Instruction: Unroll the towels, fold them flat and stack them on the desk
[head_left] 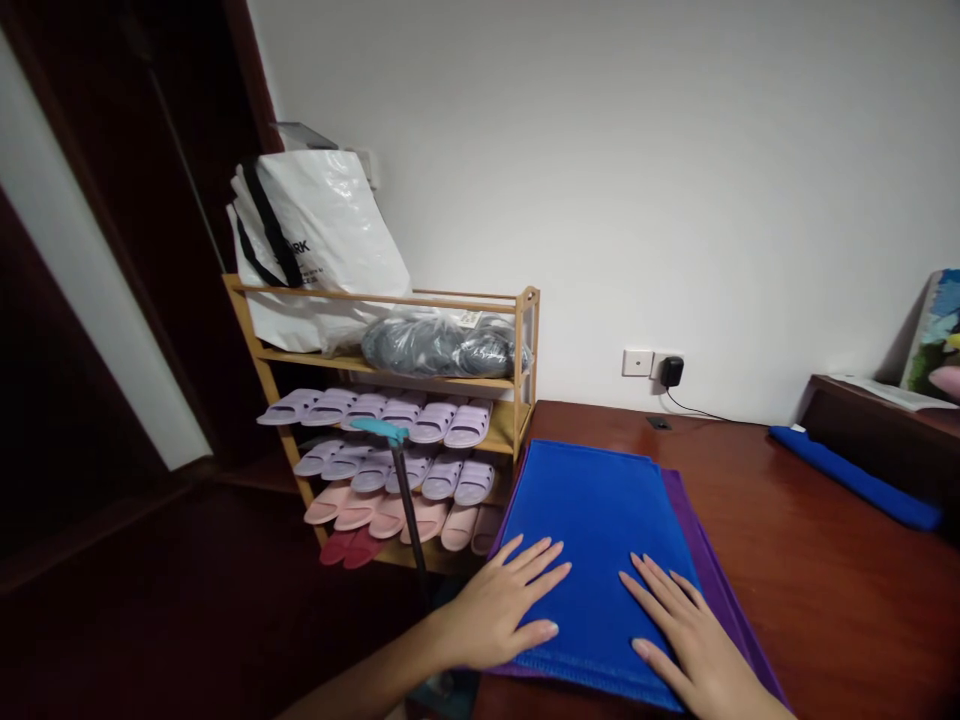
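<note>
A folded blue cloth [592,520] lies flat on top of a purple cloth [739,600], whose edge shows along the right side and at the lower left. My left hand [506,605] rests on the blue cloth's left edge, fingers spread and pointing right. On the right part of the same cloth lies my right hand [686,630], its fingers stretched out and the thumb apart. Neither hand grips anything. The near edge of the blue cloth shows a stitched hem between the hands.
Both cloths lie on a reddish-brown wooden table [810,540]. Left of it stands a shoe rack [390,368] with purple and pink slippers and a white bag [330,220]. A blue-topped handle [380,430] stands before the rack. Another folded blue cloth [855,478] lies far right.
</note>
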